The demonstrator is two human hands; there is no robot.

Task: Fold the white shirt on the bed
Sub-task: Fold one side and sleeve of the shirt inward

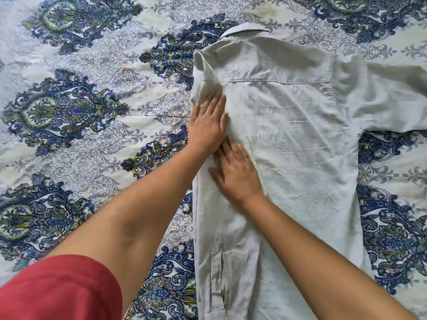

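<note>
The white shirt (288, 139) lies back-up on the bed, collar at the far end. Its left side is folded over the body, and the folded sleeve runs down toward me with its cuff near the bottom. Its right sleeve stretches out flat to the right. My left hand (208, 125) lies flat, fingers together, pressing on the folded edge near the shoulder. Just below it, my right hand (235, 174) rests flat with fingers spread on the folded sleeve. Neither hand grips the cloth.
The bedsheet (92, 107) is pale with blue and green paisley patterns and spreads all around the shirt. My red sleeve (60, 289) shows at the bottom left.
</note>
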